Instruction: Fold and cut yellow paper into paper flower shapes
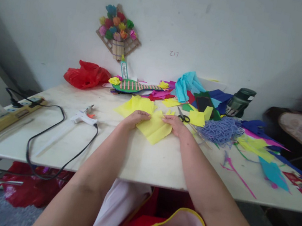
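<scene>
A piece of yellow crepe paper (154, 129) is stretched between my two hands, just above the tabletop. My left hand (137, 117) pinches its left edge, and my right hand (175, 123) pinches the right edge. More yellow paper (133, 104) lies flat behind my left hand. Past my right hand rest black-handled scissors (183, 117), close to cut yellow pieces (197, 118).
A glue gun (84, 117) with its cord and a power strip (1, 117) lie left. Purple shredded strands (219, 130), a dark bottle (240, 102) and coloured paper are right. A red bag (87, 75) and a decorated green piece (132, 86) sit along the wall.
</scene>
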A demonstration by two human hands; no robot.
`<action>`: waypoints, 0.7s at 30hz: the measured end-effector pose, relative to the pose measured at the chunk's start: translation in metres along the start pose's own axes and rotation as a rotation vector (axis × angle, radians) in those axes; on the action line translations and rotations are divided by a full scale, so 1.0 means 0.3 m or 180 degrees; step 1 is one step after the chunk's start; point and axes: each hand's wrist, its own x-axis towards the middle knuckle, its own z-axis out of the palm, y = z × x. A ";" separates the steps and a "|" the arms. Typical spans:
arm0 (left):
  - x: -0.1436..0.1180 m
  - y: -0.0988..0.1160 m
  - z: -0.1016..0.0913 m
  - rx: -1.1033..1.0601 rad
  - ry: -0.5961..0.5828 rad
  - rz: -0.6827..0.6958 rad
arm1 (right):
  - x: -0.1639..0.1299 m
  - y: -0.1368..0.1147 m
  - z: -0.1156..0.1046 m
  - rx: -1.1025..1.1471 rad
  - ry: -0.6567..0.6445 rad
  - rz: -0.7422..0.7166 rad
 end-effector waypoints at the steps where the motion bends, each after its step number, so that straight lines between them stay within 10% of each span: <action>1: 0.001 -0.001 -0.001 -0.0002 0.0003 0.0001 | 0.001 0.001 0.000 -0.0013 0.0000 0.0005; 21: -0.003 0.001 -0.004 -0.0192 -0.0065 0.0073 | -0.004 -0.004 -0.003 -0.0004 0.0054 -0.0140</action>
